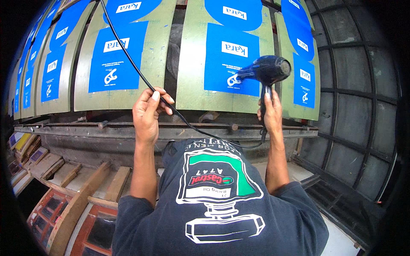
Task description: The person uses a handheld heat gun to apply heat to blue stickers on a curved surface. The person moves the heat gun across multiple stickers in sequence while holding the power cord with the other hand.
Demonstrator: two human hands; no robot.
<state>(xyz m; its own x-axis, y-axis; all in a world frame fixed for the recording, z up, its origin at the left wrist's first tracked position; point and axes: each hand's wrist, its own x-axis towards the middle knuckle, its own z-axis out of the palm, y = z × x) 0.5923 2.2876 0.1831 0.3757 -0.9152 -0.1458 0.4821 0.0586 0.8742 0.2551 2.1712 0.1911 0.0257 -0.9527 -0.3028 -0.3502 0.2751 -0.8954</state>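
Note:
My right hand (pixel 272 112) grips the handle of a black hair dryer (pixel 267 68), its nozzle aimed to the left over a blue printed rectangle (pixel 230 64) that bears white writing and a logo. That print lies on a pale green flat panel (pixel 192 80). Pinched between the thumb and fingers of my left hand (pixel 150 112) is the dryer's black cable (pixel 129 59). From there the cable sags in front of my shirt to the base of the dryer's handle, and its other end runs up out of view. Whether the dryer is running, I cannot tell.
More printed panels (pixel 157 64) lie side by side along the table, with dark gaps between them. A metal rail (pixel 189 128) edges the table's near side. To the right stands a dark metal grid (pixel 355 80); wooden frames (pixel 77 204) lie at lower left.

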